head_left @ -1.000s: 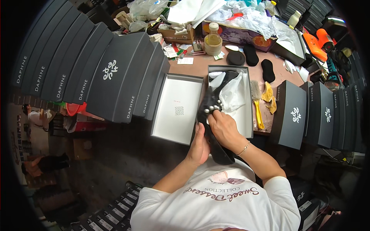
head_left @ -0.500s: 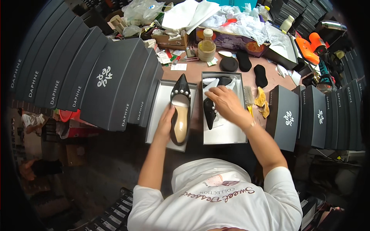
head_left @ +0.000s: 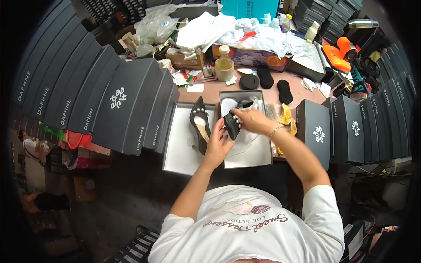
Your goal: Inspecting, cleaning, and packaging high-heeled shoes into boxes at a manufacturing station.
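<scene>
My right hand [head_left: 253, 121] grips a black pointed shoe [head_left: 231, 127] with pearl-like beads across its upper, over the right-hand open shoebox [head_left: 258, 160]. On the shoe's other side, the fingers of my left hand [head_left: 218, 147] close round its pointed toe. Part of this shoe is hidden by my right fingers. A matching black shoe [head_left: 194, 116], beige inside, lies toe-away in the shallow grey-edged tray or lid [head_left: 175, 153] to the left. White tissue paper [head_left: 239, 149] sits inside the right-hand box.
Dark grey shoeboxes [head_left: 127, 105] stand stacked to the left, with more boxes [head_left: 313, 131] to the right. Beyond the open box are a jar of yellowish liquid [head_left: 224, 68], a round black tin [head_left: 249, 82], black pads [head_left: 284, 92] and yellow cloth pieces [head_left: 287, 117].
My left hand has let go of the first shoe, which now lies in the left tray. It has moved right to the second shoe, which my right hand has lifted and turned.
</scene>
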`<action>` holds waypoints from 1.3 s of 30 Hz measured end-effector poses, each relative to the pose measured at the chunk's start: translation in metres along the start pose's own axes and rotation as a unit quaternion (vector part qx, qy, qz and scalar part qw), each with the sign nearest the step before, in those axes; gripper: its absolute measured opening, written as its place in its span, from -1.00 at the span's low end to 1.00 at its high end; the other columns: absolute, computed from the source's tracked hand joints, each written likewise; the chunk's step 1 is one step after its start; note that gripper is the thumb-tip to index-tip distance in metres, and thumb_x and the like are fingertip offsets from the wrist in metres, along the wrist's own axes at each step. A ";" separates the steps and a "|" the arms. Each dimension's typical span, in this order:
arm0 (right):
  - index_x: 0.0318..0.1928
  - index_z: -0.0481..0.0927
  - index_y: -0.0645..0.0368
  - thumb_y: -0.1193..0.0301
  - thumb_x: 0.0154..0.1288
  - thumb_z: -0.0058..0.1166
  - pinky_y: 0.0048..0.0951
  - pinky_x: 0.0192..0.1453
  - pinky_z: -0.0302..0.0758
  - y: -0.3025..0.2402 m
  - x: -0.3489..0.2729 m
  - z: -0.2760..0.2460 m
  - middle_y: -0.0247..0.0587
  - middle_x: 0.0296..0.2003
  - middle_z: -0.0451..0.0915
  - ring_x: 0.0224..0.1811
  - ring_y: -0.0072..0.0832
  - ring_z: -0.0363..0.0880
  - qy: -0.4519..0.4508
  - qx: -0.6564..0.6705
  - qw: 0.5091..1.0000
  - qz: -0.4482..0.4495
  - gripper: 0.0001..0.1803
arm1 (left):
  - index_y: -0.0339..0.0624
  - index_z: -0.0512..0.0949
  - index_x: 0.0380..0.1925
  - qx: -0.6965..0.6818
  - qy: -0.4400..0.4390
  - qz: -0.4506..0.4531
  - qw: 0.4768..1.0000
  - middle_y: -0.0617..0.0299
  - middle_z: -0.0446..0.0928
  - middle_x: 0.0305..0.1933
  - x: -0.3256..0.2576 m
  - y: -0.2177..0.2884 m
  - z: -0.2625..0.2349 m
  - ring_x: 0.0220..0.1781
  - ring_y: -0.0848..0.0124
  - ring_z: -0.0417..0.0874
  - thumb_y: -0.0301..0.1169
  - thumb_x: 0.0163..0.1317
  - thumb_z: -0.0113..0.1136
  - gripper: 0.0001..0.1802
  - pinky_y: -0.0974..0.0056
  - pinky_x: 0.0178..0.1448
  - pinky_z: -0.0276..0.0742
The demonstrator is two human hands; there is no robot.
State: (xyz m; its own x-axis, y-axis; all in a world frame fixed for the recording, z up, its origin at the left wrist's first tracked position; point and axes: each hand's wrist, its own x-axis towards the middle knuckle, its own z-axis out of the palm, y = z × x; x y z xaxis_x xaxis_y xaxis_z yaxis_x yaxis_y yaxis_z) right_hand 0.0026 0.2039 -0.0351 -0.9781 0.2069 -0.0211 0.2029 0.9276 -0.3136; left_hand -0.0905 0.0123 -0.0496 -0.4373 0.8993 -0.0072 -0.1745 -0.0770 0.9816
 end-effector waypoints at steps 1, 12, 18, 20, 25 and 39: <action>0.19 0.31 0.08 0.54 0.06 0.12 -0.12 -0.20 0.53 -0.003 -0.004 0.009 -0.01 -0.31 0.59 -0.19 -0.08 0.62 0.048 0.050 0.998 -0.005 -0.38 | -0.20 -0.08 0.42 0.023 0.016 0.000 1.000 -0.03 0.09 0.42 -0.005 -0.001 0.003 0.42 0.12 0.23 -0.63 0.05 0.24 -0.03 0.07 0.36 0.33; 0.30 0.21 0.17 0.34 0.09 0.27 -0.18 0.00 0.49 -0.020 -0.071 0.038 0.07 -0.10 0.55 -0.05 -0.06 0.56 0.155 0.089 0.973 0.149 -0.22 | -0.38 0.47 0.03 0.312 0.146 0.152 0.926 -0.15 0.43 0.20 0.024 0.025 0.004 0.23 0.02 0.49 -0.51 0.17 0.20 -0.60 0.16 0.27 0.40; 0.28 0.26 0.17 0.33 0.10 0.23 -0.19 -0.04 0.52 -0.037 -0.083 0.057 -0.02 -0.07 0.53 -0.06 -0.11 0.57 0.019 -0.019 0.986 0.165 -0.27 | -0.36 0.42 0.06 0.104 0.164 0.162 0.967 0.10 0.51 0.05 0.028 0.082 -0.021 0.05 0.47 0.52 -0.59 0.28 0.09 -0.67 0.39 0.11 0.47; 0.07 0.47 0.21 0.33 0.14 0.22 -0.22 -0.12 0.52 -0.035 -0.084 0.043 -0.05 -0.16 0.57 -0.15 -0.13 0.59 0.030 0.079 0.981 0.173 -0.52 | -0.34 0.40 0.06 0.041 0.180 0.179 0.966 0.08 0.50 0.07 0.031 0.082 -0.045 0.06 0.44 0.52 -0.57 0.29 0.10 -0.66 0.38 0.14 0.46; -0.19 0.58 0.26 0.42 0.14 0.25 -0.38 -0.14 0.49 -0.065 -0.107 -0.070 -0.11 -0.23 0.60 -0.21 -0.28 0.59 0.268 0.224 0.922 0.170 -0.75 | -0.29 0.26 0.21 -0.008 0.210 0.170 0.963 0.04 0.55 -0.04 0.009 0.106 -0.067 -0.01 0.44 0.56 -0.46 0.36 0.02 -0.57 0.36 0.11 0.49; 0.33 0.19 0.24 0.49 0.26 0.06 -0.59 -0.18 0.42 -0.159 -0.147 0.014 -0.29 -0.23 0.48 -0.26 -0.65 0.44 0.017 0.611 0.766 0.200 -0.37 | -0.10 -0.03 0.41 -0.292 0.084 -0.189 0.934 0.12 0.19 0.37 -0.130 0.039 0.026 0.41 0.29 0.22 -0.24 0.34 0.08 -0.26 0.16 0.42 0.19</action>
State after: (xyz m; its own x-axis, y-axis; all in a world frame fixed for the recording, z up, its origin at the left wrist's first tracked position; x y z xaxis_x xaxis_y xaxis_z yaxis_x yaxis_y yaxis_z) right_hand 0.1132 0.0223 0.0048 -0.8431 0.4259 -0.3283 0.2709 -0.1910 -0.9435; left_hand -0.0170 -0.0964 -0.0058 -0.3703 0.8336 -0.4098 -0.7742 -0.0332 0.6321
